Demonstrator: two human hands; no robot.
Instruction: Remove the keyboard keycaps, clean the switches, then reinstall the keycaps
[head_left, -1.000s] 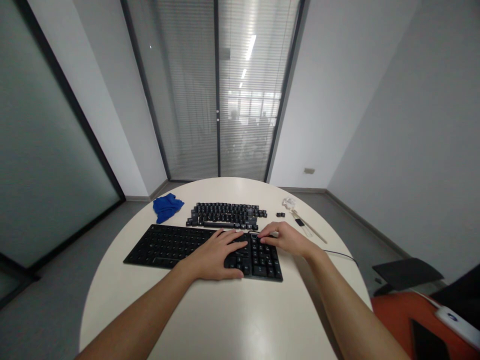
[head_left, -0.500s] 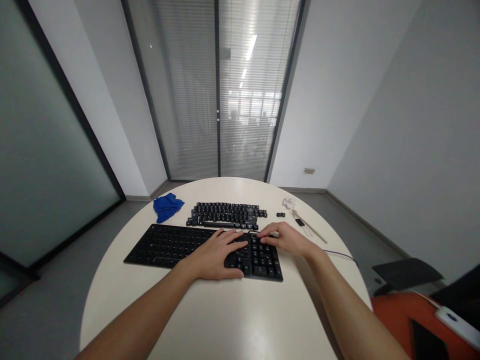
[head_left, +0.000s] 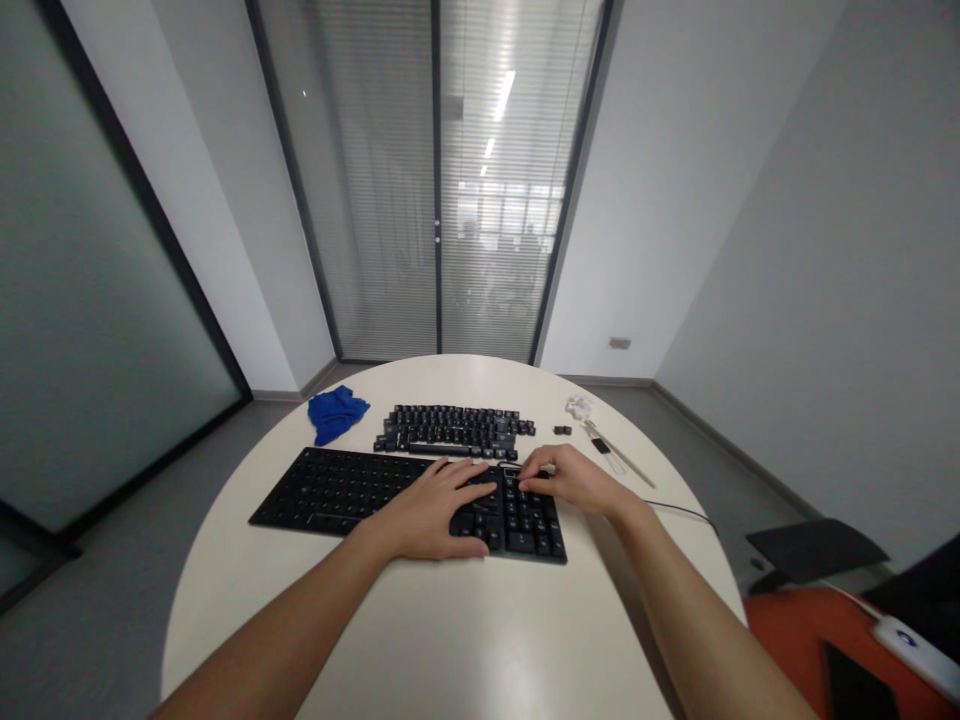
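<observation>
A black keyboard lies across the table. Its left part is stripped of keycaps, while the number pad at the right carries them. My left hand rests flat on the keyboard, fingers spread, right of its middle. Over the top of the number pad my right hand has its fingers bent and drawn together; what is between the fingertips, if anything, is hidden. Loose black keycaps stand in keyboard-like rows just behind the keyboard. A few more small keycaps lie to the right of them.
A crumpled blue cloth lies at the back left of the round white table. At the right are crumpled white tissue, a wooden stick-like tool, and a wire puller. A cable crosses the right edge near an orange chair.
My right hand's fingertips have shifted very slightly over the top of the number pad. My left hand stays in place on the keyboard.
</observation>
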